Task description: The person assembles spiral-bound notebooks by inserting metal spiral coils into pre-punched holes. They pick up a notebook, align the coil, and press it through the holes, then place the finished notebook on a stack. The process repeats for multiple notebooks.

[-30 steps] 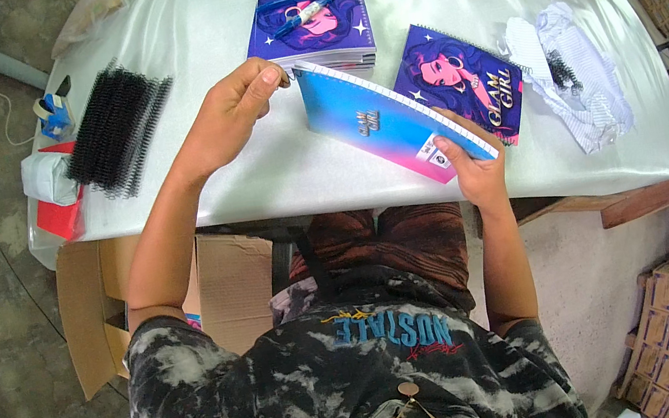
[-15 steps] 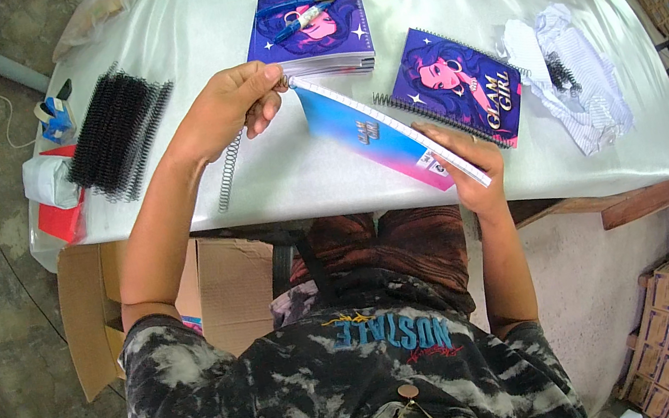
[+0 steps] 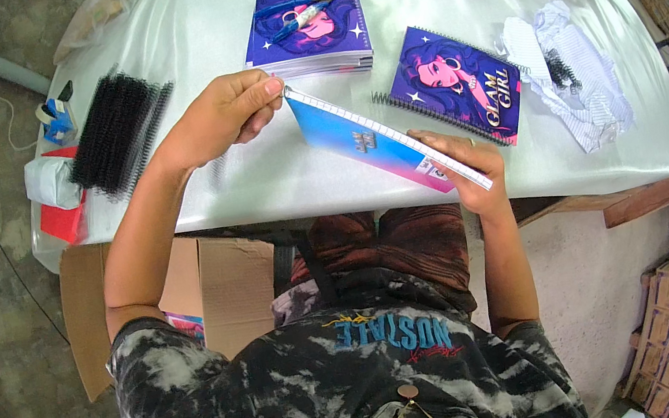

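Observation:
My right hand [image 3: 473, 169] grips one end of an unbound notebook [image 3: 354, 141] with a blue-to-pink cover, held tilted above the table with its punched edge up. At the notebook's other end, my left hand [image 3: 233, 117] is closed, thumb and fingers pinching a spiral binding coil [image 3: 287, 90] at the corner of that edge. The coil's loose length hangs as a faint blur below the left hand. Beyond lies a stack of purple notebooks [image 3: 305, 31] with a blue-and-white pen [image 3: 305, 19] on top. A purple notebook with a black coil [image 3: 456, 84] rests to the right.
A pile of black coils [image 3: 120, 135] lies at left, beside a tape dispenser [image 3: 56, 119], a white wrapped packet [image 3: 51, 183] and a red piece [image 3: 64, 221]. A crumpled striped cloth [image 3: 575, 77] is at right. An open cardboard box [image 3: 237, 289] stands below the table edge.
My left hand has shifted slightly left and down, its fingers closer to the notebook's corner. The hanging coil has gone from sharp to blurred. The right hand has barely moved.

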`<state>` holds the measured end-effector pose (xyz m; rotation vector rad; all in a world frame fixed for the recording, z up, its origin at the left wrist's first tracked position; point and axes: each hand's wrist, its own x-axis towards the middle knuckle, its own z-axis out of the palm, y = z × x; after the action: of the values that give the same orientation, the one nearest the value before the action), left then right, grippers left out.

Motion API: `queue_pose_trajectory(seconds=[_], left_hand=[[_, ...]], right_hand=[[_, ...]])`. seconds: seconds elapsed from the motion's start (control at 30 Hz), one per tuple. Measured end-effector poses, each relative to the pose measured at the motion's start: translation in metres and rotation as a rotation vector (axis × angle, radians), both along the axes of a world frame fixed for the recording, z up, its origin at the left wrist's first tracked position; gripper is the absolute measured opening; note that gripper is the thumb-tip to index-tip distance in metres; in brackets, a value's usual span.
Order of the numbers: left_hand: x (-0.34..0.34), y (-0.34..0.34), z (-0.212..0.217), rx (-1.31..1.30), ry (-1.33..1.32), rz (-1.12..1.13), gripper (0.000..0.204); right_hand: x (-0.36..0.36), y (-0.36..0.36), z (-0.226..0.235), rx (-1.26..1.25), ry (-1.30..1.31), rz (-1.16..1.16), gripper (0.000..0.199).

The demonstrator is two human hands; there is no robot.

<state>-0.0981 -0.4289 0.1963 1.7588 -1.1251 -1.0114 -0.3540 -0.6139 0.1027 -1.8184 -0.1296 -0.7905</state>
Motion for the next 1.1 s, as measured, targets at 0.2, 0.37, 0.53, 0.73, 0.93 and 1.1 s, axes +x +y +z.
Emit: queue_pose_trajectory(seconds=[0.2, 0.37, 0.53, 0.73, 0.93, 1.1], left_hand=[[-0.007, 0.002, 0.016, -0.157, -0.421, -0.099, 0.02], [-0.007, 0.003, 0.024, -0.104, -0.923, -0.263, 0.024], [-0.029, -0.003, 0.025, -0.279, -1.207, -0.089, 0.02], [-0.032, -0.008, 0.03, -0.301, -1.339, -0.154, 0.024], [-0.029, -0.012, 0.039, -0.086, -1.322, -0.337, 0.025], [-0.024, -0.013, 0.028, -0.27, -1.273, -0.247, 0.025]], right_hand=[[-0.008, 0.009, 0.009, 0.151, 0.148, -0.083, 0.028], [-0.009, 0.015, 0.002, 0.132, 0.19, -0.153, 0.028], [-0.002, 0.017, 0.001, -0.078, 0.077, -0.166, 0.033], [0.0, 0.021, -0.004, -0.1, 0.03, -0.158, 0.039], [0.001, 0.024, -0.004, -0.121, 0.008, -0.189, 0.039], [-0.001, 0.023, -0.004, -0.124, 0.054, -0.183, 0.037]])
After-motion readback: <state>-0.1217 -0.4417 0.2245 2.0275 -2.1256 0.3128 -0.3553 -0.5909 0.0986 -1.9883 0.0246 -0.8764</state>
